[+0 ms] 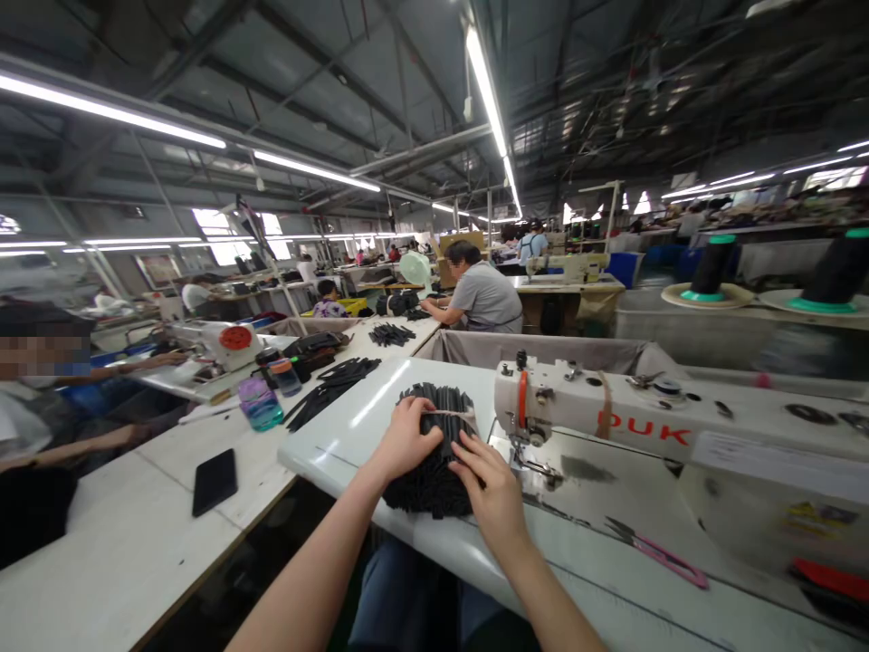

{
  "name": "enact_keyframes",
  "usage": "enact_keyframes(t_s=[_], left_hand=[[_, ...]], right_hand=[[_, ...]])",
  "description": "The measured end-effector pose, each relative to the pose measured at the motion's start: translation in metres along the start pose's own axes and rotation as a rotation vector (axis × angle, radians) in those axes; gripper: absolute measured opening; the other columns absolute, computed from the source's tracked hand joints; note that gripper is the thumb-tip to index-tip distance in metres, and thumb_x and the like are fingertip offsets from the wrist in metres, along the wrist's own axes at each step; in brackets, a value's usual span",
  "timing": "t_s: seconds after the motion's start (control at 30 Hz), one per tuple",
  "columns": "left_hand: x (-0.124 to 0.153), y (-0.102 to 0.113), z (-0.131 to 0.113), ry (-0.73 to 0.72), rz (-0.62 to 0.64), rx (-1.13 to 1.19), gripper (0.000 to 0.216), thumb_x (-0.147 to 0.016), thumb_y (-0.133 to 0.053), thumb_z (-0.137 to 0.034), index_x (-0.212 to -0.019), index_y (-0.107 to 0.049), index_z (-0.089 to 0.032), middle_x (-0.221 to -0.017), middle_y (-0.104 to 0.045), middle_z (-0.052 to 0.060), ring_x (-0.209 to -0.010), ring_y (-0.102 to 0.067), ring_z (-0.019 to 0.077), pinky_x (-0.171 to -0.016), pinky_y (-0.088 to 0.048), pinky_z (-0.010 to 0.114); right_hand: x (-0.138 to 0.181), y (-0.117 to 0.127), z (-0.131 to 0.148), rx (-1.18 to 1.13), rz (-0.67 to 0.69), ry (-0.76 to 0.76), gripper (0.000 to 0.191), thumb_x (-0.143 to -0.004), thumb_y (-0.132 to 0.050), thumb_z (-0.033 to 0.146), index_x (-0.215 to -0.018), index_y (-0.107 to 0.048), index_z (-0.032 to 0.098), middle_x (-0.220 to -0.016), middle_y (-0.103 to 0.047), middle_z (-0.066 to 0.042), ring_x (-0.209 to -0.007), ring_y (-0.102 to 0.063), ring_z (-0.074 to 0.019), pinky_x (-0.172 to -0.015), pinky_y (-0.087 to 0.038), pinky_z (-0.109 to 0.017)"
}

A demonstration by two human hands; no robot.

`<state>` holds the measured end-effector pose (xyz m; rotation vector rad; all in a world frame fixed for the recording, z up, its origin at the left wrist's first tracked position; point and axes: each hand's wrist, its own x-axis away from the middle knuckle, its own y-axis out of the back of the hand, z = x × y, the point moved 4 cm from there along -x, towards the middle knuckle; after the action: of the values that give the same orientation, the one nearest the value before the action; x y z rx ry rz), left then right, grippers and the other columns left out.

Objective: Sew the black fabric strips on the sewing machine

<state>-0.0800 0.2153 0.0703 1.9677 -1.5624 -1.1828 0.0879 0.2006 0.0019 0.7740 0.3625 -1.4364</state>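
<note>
A thick bundle of black fabric strips (431, 484) lies on the pale sewing table in front of me, with a light-coloured band (450, 414) across its upper part. My left hand (409, 441) is closed on the bundle's left side, fingers curled by the band and thumb against the strips. My right hand (493, 496) rests against the right side, its fingers stretched and slightly apart, touching the strips. Just right of the bundle is the sewing machine (597, 407), its presser foot above the metal plate. Pink-handled thread snips (658, 552) lie on the table near the machine.
Left on the adjoining table are a black phone (215, 482), a purple-and-teal bottle (260, 405) and loose black strips (332, 388). A co-worker in grey (482, 294) handles dark pieces ahead; another person sits at the left edge. Thread cones (711, 270) stand at right.
</note>
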Motion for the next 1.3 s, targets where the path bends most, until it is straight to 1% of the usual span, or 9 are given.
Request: enact_keyframes(t_s=[0.17,0.33,0.5,0.6,0.73,0.9,1.0,1.1,1.3], left_hand=[[-0.002,0.007,0.002,0.003,0.065,-0.015,0.023,-0.074,-0.057,-0.018,-0.097,-0.059,-0.020,-0.112,-0.052,0.009,-0.116,-0.050,0.0260,-0.107,-0.037,0.045],[0.003,0.005,-0.002,-0.033,0.155,0.026,0.016,-0.074,-0.062,-0.019,-0.089,-0.063,-0.021,-0.128,-0.049,0.013,-0.137,-0.035,0.0317,-0.112,-0.031,0.049],[0.008,0.016,0.012,-0.101,0.185,0.212,0.044,-0.075,-0.071,-0.036,-0.117,-0.060,-0.024,-0.141,-0.047,0.015,-0.139,-0.034,0.0335,-0.112,-0.030,0.054],[0.001,0.027,0.035,-0.058,0.170,0.396,0.045,-0.086,-0.057,-0.048,-0.124,-0.058,-0.023,-0.131,-0.059,0.012,-0.125,-0.051,0.0280,-0.110,-0.036,0.047],[-0.006,0.031,0.072,0.095,0.126,0.642,0.050,-0.097,-0.028,-0.051,-0.105,-0.067,-0.020,-0.114,-0.068,0.009,-0.111,-0.060,0.0244,-0.100,-0.046,0.043],[0.009,0.015,0.107,0.077,0.087,0.620,0.032,-0.087,-0.055,-0.043,-0.110,-0.061,-0.023,-0.120,-0.061,0.009,-0.112,-0.056,0.0242,-0.088,-0.052,0.037],[0.022,-0.001,0.119,0.140,0.087,0.712,0.037,-0.089,-0.051,-0.046,-0.119,-0.054,-0.024,-0.124,-0.053,0.010,-0.113,-0.052,0.0233,-0.078,-0.053,0.032],[0.029,-0.012,0.121,0.203,0.060,0.772,0.039,-0.089,-0.051,-0.048,-0.118,-0.049,-0.022,-0.116,-0.053,0.009,-0.103,-0.052,0.0210,-0.074,-0.052,0.030],[0.031,-0.003,0.117,0.129,0.075,0.568,0.025,-0.088,-0.054,-0.042,-0.102,-0.049,-0.022,-0.087,-0.053,0.002,-0.084,-0.055,0.0189,-0.078,-0.048,0.032]], right_hand=[[0.008,0.002,0.009,0.020,0.090,0.023,0.031,-0.090,-0.059,0.040,-0.118,-0.068,0.033,-0.131,-0.061,-0.004,-0.125,-0.054,-0.0306,-0.104,-0.043,-0.054],[0.003,0.003,0.004,0.084,0.038,-0.033,0.029,-0.092,-0.056,0.041,-0.109,-0.074,0.027,-0.124,-0.065,-0.010,-0.117,-0.060,-0.0315,-0.102,-0.045,-0.056],[0.007,0.009,-0.002,0.121,0.074,-0.084,0.030,-0.087,-0.061,0.047,-0.107,-0.074,0.029,-0.128,-0.063,-0.008,-0.120,-0.058,-0.0310,-0.105,-0.041,-0.055],[0.009,0.014,0.000,0.125,0.164,-0.190,0.034,-0.090,-0.056,0.049,-0.114,-0.071,0.032,-0.136,-0.058,-0.005,-0.128,-0.051,-0.0300,-0.110,-0.035,-0.056],[0.000,0.023,0.005,0.147,0.145,-0.345,0.042,-0.087,-0.055,0.058,-0.113,-0.072,0.030,-0.136,-0.058,-0.007,-0.128,-0.050,-0.0311,-0.110,-0.035,-0.053],[-0.005,0.017,0.000,0.126,0.039,-0.434,0.066,-0.081,-0.060,0.060,-0.138,-0.052,0.027,-0.143,-0.051,-0.011,-0.132,-0.046,-0.0314,-0.106,-0.041,-0.048],[0.000,-0.005,0.000,0.148,0.112,-0.400,0.074,-0.081,-0.061,0.058,-0.146,-0.041,0.027,-0.151,-0.040,-0.011,-0.140,-0.034,-0.0308,-0.112,-0.030,-0.051],[0.004,-0.018,0.003,0.281,0.093,-0.333,0.077,-0.077,-0.066,0.055,-0.145,-0.042,0.027,-0.156,-0.031,-0.009,-0.143,-0.026,-0.0311,-0.116,-0.018,-0.055],[-0.002,0.003,0.002,0.237,0.251,-0.339,0.075,-0.078,-0.066,0.054,-0.144,-0.043,0.030,-0.151,-0.040,-0.008,-0.139,-0.036,-0.0315,-0.114,-0.027,-0.053]])
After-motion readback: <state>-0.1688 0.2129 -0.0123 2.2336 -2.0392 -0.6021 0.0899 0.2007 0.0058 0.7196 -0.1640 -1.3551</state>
